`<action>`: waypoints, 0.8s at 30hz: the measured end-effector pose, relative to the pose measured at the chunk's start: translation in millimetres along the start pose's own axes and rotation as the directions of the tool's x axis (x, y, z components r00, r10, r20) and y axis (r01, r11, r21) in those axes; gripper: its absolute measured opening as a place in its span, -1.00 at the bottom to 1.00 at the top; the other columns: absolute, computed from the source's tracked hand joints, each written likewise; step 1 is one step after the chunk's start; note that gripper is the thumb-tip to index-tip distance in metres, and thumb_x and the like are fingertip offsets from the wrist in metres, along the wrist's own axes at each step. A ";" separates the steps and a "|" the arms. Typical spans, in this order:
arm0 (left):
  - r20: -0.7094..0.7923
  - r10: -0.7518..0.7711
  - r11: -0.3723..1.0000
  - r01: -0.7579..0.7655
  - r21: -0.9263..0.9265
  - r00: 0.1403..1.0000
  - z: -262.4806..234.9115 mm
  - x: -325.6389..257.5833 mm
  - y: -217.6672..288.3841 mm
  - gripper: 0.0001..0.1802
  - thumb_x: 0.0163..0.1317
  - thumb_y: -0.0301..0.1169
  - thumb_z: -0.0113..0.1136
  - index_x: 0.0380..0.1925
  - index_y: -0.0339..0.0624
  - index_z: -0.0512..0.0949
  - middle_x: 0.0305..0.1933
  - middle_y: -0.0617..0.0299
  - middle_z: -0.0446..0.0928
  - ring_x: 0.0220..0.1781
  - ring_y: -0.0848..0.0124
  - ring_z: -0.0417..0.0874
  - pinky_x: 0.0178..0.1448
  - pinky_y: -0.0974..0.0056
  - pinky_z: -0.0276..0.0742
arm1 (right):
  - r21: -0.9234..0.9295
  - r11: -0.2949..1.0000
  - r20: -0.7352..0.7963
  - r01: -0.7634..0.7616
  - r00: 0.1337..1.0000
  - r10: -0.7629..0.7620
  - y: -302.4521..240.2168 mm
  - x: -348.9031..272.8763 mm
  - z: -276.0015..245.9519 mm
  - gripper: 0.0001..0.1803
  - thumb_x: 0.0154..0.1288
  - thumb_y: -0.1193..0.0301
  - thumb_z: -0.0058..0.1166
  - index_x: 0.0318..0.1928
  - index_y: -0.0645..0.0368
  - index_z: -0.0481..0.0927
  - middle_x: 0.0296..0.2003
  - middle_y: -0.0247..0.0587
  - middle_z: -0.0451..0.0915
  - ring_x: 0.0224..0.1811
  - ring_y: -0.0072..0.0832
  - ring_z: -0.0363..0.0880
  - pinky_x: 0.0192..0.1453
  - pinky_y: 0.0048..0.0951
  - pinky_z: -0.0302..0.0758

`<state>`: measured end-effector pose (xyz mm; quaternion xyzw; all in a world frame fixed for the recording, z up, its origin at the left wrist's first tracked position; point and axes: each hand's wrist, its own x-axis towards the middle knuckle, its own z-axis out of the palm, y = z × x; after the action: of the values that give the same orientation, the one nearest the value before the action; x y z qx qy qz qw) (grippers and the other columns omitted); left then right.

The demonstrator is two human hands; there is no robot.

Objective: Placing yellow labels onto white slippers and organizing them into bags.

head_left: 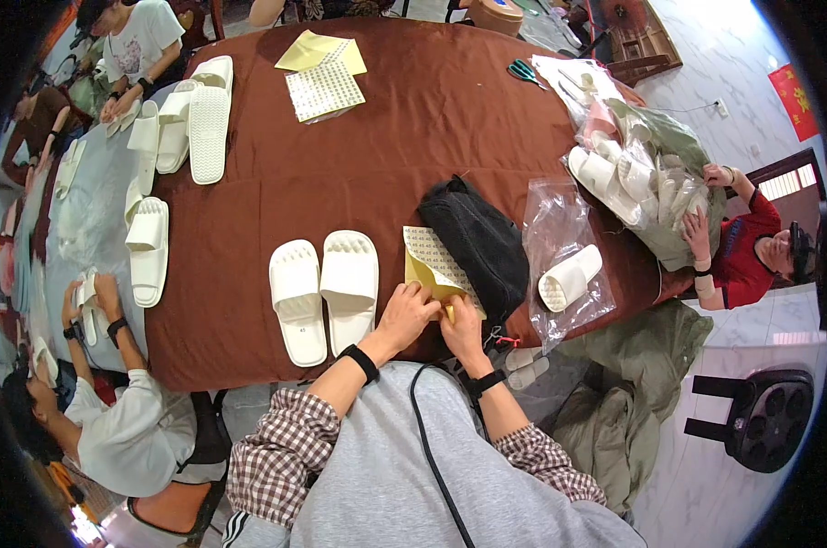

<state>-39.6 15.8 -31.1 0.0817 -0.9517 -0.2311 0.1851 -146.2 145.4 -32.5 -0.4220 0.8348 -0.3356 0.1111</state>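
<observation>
A sheet of small printed stickers (423,243) with a yellow backing lies on the table in front of me, its near edge bent up. My left hand (408,316) is closed on that edge. Fingers of my right hand (463,327) pinch the same sheet beside it; whether a loose sticker is between them cannot be made out. Just left of my hands, a pair of white slippers, a left slipper (296,301) and a right slipper (349,281), rests sole down with toes away from me. A black cloth bag or cap (476,239) touches the sheet's right side.
A clear plastic bag (560,219) with a white slipper (569,278) lies right. Beyond it, a person in red handles a heap of bagged slippers (637,173). More slippers (209,132) line the left, near other workers. Green scissors (525,71) and sticker sheets (324,89) lie far off.
</observation>
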 end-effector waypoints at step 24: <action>0.265 -0.600 0.396 0.568 -0.721 0.755 -75.3 -23.2 -5.5 -0.85 0.21 -0.42 0.28 -0.31 -0.28 0.58 -0.29 0.16 0.61 -0.24 0.37 0.63 -0.10 0.25 0.55 | 0.127 0.981 0.010 0.144 0.989 -0.146 -57.9 18.4 -32.0 -0.87 0.30 0.47 0.20 -0.19 0.26 0.60 -0.25 -0.03 0.59 -0.22 -0.04 0.63 -0.15 -0.19 0.54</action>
<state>11.5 -14.3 21.1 0.3268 -0.6650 -0.6595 0.1266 -136.1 121.7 31.3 -0.4771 0.7779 -0.3908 0.1207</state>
